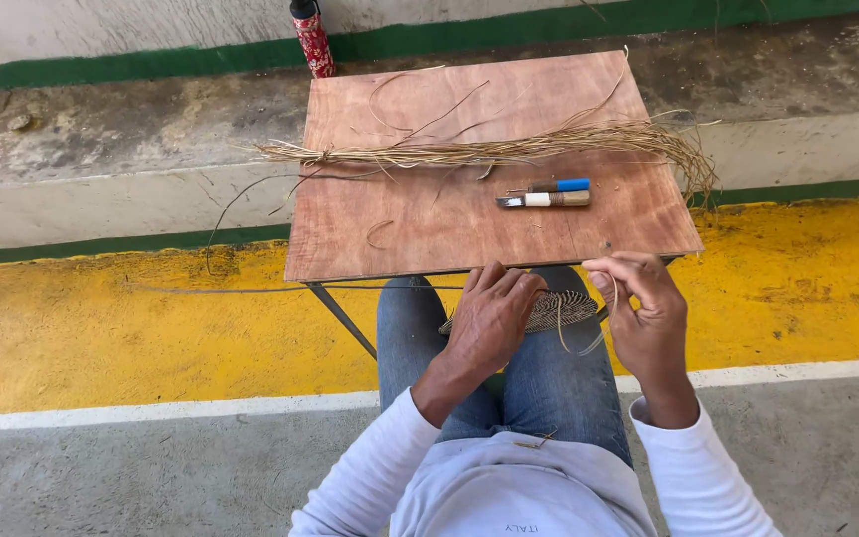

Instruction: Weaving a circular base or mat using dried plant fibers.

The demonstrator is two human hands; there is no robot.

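Note:
I sit with a small woven disc (561, 308) of dark and pale fibre on my lap, just under the near edge of a brown wooden table (350, 239). My left hand (489, 320) rests over the disc's left part and grips it. My right hand (643, 308) is raised beside the disc's right edge, pinching a thin pale fibre strand (589, 343) that loops down from it. A long bundle of dry straw fibres (489, 151) lies across the tabletop.
Two small handled tools lie on the table, one with a blue end (561, 185) and one with a white band (545, 200). A red patterned bottle (312, 40) stands beyond the table's far edge. Concrete steps with green and yellow paint surround the table.

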